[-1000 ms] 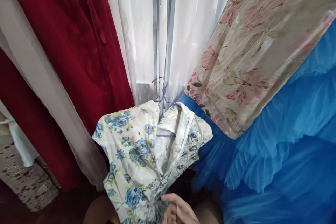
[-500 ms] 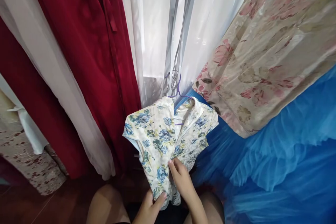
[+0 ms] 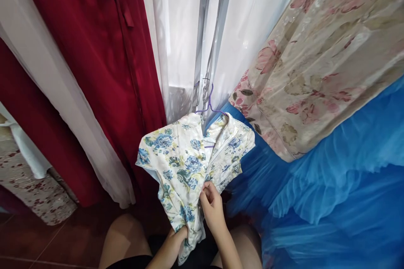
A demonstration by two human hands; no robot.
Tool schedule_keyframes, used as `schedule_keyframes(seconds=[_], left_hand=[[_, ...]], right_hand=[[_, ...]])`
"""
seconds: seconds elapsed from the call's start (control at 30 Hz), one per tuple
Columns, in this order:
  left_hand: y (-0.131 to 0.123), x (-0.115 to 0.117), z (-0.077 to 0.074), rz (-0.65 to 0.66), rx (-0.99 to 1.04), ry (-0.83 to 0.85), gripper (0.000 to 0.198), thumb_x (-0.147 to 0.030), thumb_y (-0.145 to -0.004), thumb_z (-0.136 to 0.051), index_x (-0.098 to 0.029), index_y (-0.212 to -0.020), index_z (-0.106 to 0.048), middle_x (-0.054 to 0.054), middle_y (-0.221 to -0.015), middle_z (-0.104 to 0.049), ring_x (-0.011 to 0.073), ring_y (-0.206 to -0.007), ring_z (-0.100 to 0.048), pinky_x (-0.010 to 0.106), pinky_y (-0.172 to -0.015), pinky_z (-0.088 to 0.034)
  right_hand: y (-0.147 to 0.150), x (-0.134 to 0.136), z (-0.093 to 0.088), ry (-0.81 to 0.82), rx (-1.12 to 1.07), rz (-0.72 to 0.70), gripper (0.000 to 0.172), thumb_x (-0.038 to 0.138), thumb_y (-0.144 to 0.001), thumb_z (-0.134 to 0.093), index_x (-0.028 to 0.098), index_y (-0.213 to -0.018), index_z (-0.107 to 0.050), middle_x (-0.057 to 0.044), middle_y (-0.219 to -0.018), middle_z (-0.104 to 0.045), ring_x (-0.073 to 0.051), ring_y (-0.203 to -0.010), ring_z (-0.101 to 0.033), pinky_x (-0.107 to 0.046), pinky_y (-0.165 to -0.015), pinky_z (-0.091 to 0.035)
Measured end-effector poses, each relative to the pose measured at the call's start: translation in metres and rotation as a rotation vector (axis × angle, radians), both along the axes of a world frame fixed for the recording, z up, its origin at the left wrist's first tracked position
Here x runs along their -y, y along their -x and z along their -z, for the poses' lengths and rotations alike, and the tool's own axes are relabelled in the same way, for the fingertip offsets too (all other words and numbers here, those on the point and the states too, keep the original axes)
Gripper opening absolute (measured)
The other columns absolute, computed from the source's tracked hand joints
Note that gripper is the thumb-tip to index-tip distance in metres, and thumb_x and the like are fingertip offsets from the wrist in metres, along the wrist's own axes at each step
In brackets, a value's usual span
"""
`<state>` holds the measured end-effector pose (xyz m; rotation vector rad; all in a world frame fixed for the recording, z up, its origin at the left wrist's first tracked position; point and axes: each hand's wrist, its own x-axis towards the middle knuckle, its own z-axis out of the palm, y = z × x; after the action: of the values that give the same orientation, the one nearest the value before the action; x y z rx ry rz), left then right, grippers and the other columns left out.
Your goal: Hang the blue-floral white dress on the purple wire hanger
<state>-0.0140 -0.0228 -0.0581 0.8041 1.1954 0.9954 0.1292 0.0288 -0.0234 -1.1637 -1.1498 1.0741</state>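
A white blouse [image 3: 186,164] with blue and yellow-green flowers and short sleeves hangs open at the neck on a thin purple hanger [image 3: 210,104]. My right hand [image 3: 213,206] pinches the front edge of the blouse, fingers closed, near its middle. Lower down, my left hand [image 3: 176,241] is closed on the left side of the blouse near the hem, its fingers partly behind the cloth. The bottom of the blouse bunches up between my hands and above my lap.
Long red dresses [image 3: 94,50] and pale fabric [image 3: 72,101] hang on the left. White cloth [image 3: 179,29] and grey straps [image 3: 202,21] hang behind the blouse. At right are a pink-flowered dress [image 3: 303,84] and blue tulle [image 3: 331,210]. My knees [image 3: 124,235] are below, over dark red tiles [image 3: 47,239].
The blouse and hanger have shifted slightly left in view. My right hand's fingers have curled tighter at the front edge. My left hand has moved left and turned, its thumb now less visible.
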Motion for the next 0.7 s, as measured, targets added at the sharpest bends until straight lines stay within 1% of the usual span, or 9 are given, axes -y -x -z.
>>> schedule_keyframes(seconds=[0.13,0.27,0.33,0.43,0.47,0.5,0.6,0.63,0.7], left_hand=[[-0.014,0.006,-0.002,0.025,0.006,-0.017,0.037,-0.038,-0.071,-0.071,-0.021,-0.104,-0.076,0.012,-0.104,-0.076,0.0374,-0.119,-0.063,0.053,-0.105,-0.047],[0.003,-0.017,-0.003,-0.001,-0.049,-0.052,0.03,-0.035,-0.073,-0.068,-0.019,-0.098,-0.073,0.01,-0.097,-0.075,0.0349,-0.112,-0.066,0.05,-0.103,-0.048],[0.021,-0.034,0.0,-0.178,-0.117,-0.105,0.027,-0.034,-0.073,-0.064,-0.019,-0.095,-0.068,0.008,-0.093,-0.072,0.0323,-0.104,-0.067,0.048,-0.098,-0.05],[0.036,-0.05,0.001,-0.605,-0.287,-0.313,0.026,-0.034,-0.075,-0.062,-0.021,-0.097,-0.059,0.006,-0.099,-0.065,0.0273,-0.1,-0.064,0.043,-0.093,-0.052],[0.034,-0.05,-0.001,-0.646,-0.339,-0.4,0.026,-0.034,-0.077,-0.063,-0.022,-0.099,-0.057,0.006,-0.102,-0.063,0.0261,-0.101,-0.062,0.041,-0.093,-0.051],[0.029,-0.049,-0.004,-0.595,-0.376,-0.48,0.027,-0.033,-0.079,-0.065,-0.022,-0.102,-0.057,0.006,-0.106,-0.062,0.0255,-0.103,-0.062,0.039,-0.094,-0.051],[0.0,-0.042,-0.015,-0.158,-0.376,-0.596,0.039,-0.029,-0.083,-0.067,-0.023,-0.12,-0.055,0.009,-0.117,-0.063,0.0252,-0.109,-0.062,0.037,-0.097,-0.049],[-0.01,-0.042,-0.018,-0.065,-0.363,-0.603,0.038,-0.027,-0.085,-0.065,-0.023,-0.122,-0.054,0.009,-0.116,-0.064,0.0247,-0.108,-0.062,0.036,-0.096,-0.049],[-0.025,-0.045,-0.022,-0.021,-0.375,-0.624,0.021,-0.024,-0.09,-0.058,-0.021,-0.11,-0.058,0.008,-0.104,-0.066,0.0227,-0.098,-0.064,0.033,-0.089,-0.05]], right_hand=[[-0.001,0.006,-0.003,-0.012,0.111,-0.073,0.027,0.038,-0.096,-0.05,0.02,-0.076,-0.051,0.004,-0.068,-0.044,-0.013,-0.064,-0.039,-0.025,-0.059,-0.031],[-0.014,0.009,-0.007,0.049,0.057,-0.113,0.04,0.046,-0.095,-0.052,0.02,-0.065,-0.045,0.006,-0.058,-0.037,-0.011,-0.055,-0.031,-0.025,-0.053,-0.025],[-0.021,0.011,-0.009,0.111,-0.015,-0.085,0.042,0.051,-0.092,-0.056,0.02,-0.065,-0.049,0.008,-0.049,-0.034,-0.01,-0.048,-0.028,-0.024,-0.049,-0.022],[-0.023,0.017,-0.01,0.174,-0.057,-0.035,0.042,0.054,-0.088,-0.062,0.018,-0.068,-0.056,0.008,-0.043,-0.039,-0.008,-0.041,-0.029,-0.024,-0.046,-0.022],[-0.021,0.019,-0.01,0.186,-0.065,-0.031,0.042,0.054,-0.087,-0.063,0.017,-0.068,-0.057,0.008,-0.042,-0.041,-0.008,-0.04,-0.029,-0.024,-0.046,-0.022],[-0.017,0.021,-0.011,0.195,-0.077,-0.04,0.042,0.054,-0.087,-0.063,0.017,-0.068,-0.057,0.007,-0.042,-0.042,-0.008,-0.039,-0.03,-0.024,-0.046,-0.023],[-0.003,0.026,-0.013,0.205,-0.121,-0.102,0.042,0.054,-0.087,-0.064,0.017,-0.069,-0.059,0.007,-0.042,-0.044,-0.008,-0.039,-0.031,-0.023,-0.046,-0.025],[0.001,0.026,-0.015,0.198,-0.127,-0.125,0.041,0.053,-0.088,-0.063,0.016,-0.07,-0.06,0.007,-0.042,-0.045,-0.008,-0.04,-0.032,-0.023,-0.046,-0.026],[0.004,0.024,-0.02,0.174,-0.116,-0.142,0.039,0.051,-0.089,-0.062,0.015,-0.073,-0.062,0.006,-0.043,-0.046,-0.008,-0.041,-0.035,-0.023,-0.046,-0.026]])
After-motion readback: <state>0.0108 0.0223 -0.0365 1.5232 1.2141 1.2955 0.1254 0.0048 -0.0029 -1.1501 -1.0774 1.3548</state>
